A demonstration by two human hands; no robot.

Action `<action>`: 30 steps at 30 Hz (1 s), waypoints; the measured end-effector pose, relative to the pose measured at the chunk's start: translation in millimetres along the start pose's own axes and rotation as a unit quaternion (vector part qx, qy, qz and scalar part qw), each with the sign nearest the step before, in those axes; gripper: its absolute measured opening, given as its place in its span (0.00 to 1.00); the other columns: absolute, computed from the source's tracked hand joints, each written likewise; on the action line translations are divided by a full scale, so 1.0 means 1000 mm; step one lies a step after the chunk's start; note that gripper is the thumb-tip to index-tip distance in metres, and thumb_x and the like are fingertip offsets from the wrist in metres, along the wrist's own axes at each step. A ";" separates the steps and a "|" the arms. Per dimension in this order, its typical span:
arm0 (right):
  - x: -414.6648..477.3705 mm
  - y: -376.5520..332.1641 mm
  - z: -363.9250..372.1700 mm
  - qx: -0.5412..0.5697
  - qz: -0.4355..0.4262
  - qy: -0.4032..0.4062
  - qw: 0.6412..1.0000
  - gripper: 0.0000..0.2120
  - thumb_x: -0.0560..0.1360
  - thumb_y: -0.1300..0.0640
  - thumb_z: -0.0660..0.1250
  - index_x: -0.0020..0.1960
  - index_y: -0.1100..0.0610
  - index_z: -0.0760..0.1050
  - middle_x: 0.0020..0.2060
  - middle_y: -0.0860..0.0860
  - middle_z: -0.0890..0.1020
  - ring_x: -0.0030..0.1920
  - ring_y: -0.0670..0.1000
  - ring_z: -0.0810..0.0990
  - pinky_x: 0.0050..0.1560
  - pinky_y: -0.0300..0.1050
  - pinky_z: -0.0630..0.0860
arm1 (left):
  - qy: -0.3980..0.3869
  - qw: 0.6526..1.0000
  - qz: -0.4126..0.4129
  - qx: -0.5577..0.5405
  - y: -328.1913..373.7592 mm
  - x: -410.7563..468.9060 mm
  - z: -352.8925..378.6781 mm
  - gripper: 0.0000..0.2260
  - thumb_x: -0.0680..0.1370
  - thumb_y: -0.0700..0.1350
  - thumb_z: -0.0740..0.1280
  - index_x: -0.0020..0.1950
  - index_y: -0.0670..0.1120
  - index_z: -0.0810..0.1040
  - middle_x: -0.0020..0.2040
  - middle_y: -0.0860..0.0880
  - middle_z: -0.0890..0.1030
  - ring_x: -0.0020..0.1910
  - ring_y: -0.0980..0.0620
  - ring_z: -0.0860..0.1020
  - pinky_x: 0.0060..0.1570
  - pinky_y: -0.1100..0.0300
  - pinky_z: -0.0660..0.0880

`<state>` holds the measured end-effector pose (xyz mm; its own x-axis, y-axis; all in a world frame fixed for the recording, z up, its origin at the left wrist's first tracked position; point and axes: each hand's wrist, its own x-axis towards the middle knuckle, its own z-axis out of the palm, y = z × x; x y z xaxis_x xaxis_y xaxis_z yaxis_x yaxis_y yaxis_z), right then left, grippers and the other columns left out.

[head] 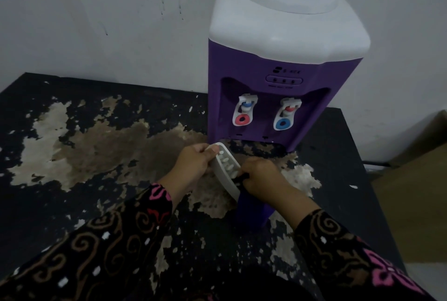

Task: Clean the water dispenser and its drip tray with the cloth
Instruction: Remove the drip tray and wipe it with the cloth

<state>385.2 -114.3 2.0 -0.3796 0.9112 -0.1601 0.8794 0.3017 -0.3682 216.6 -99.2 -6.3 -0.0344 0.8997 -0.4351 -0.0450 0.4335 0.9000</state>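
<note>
The purple, white-topped water dispenser [278,78] stands on the peeling black bench [338,155]. Its front logo and the small print under its three lamps are too blurred to read; below them are a red-ringed tap [243,113] and a blue-ringed tap [286,118]. The drip tray [226,167], a white slotted cover over a purple base, is tilted just in front: the left grip [194,161] pinches its far end, and the right grip [262,178] curls round its near end, with an unidentifiable dark strip under the fingers.
</note>
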 end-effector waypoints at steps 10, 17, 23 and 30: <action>-0.004 0.002 0.002 0.009 0.001 0.018 1.000 0.11 0.70 0.67 0.63 0.48 0.62 0.81 0.48 0.58 0.81 0.50 0.57 0.79 0.50 0.43 0.75 | -0.004 1.000 0.003 0.009 -0.001 -0.002 0.000 0.07 0.79 0.44 0.64 0.48 0.42 0.80 0.47 0.42 0.83 0.46 0.47 0.81 0.54 0.49 0.78; -0.007 -0.011 0.011 -0.019 -0.024 -0.003 1.000 0.11 0.73 0.63 0.62 0.51 0.62 0.80 0.51 0.57 0.80 0.53 0.55 0.77 0.52 0.44 0.73 | 0.006 1.000 0.003 0.003 -0.002 0.000 0.000 0.08 0.79 0.43 0.63 0.48 0.41 0.80 0.45 0.43 0.82 0.45 0.47 0.81 0.53 0.49 0.78; -0.008 0.015 -0.011 0.009 0.025 0.054 0.998 0.10 0.70 0.68 0.64 0.47 0.62 0.82 0.48 0.58 0.82 0.49 0.57 0.79 0.53 0.40 0.73 | 0.004 0.999 -0.022 -0.047 -0.001 0.002 -0.003 0.09 0.79 0.42 0.62 0.54 0.37 0.77 0.47 0.43 0.81 0.47 0.48 0.81 0.51 0.53 0.79; -0.011 0.014 -0.035 -0.003 0.024 0.052 0.998 0.13 0.71 0.66 0.64 0.52 0.58 0.81 0.53 0.54 0.81 0.54 0.53 0.77 0.52 0.33 0.67 | 0.018 0.996 -0.023 -0.084 0.001 0.005 -0.005 0.07 0.80 0.40 0.61 0.49 0.39 0.77 0.48 0.41 0.80 0.46 0.48 0.79 0.52 0.53 0.77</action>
<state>411.5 -109.9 30.5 -0.3054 0.9488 -0.0804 0.8977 0.2588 -0.3565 211.6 -94.1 -8.0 -0.0644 0.8758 -0.4784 -0.2134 0.4562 0.8639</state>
